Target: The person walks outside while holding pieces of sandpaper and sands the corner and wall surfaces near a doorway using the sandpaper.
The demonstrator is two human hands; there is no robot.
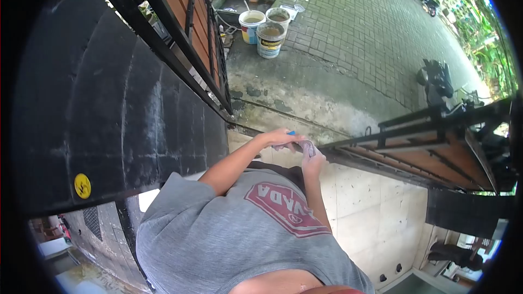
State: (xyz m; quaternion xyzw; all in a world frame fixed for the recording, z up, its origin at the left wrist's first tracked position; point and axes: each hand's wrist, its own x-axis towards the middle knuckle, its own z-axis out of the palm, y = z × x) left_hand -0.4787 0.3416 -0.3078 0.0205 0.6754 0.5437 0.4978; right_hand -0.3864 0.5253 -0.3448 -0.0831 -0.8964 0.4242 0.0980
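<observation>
My left hand (279,138) and my right hand (313,159) are close together in front of my waist. Between them is a thin, crumpled, see-through purplish plastic piece (308,148), which both hands grip; its exact kind is too small to tell. Part of it lies against my right hand's fingers. A small bright blue object (291,133) shows at my left hand's fingertips. Most fingers are folded around these things and partly hidden.
Beyond the gateway, several paint buckets (270,41) stand by a concrete basin (248,1). A slatted gate (201,32) stands at left, another gate panel (436,158) at right. A parked motorbike (437,79) is past it. Pale floor tiles (365,207) lie beside me.
</observation>
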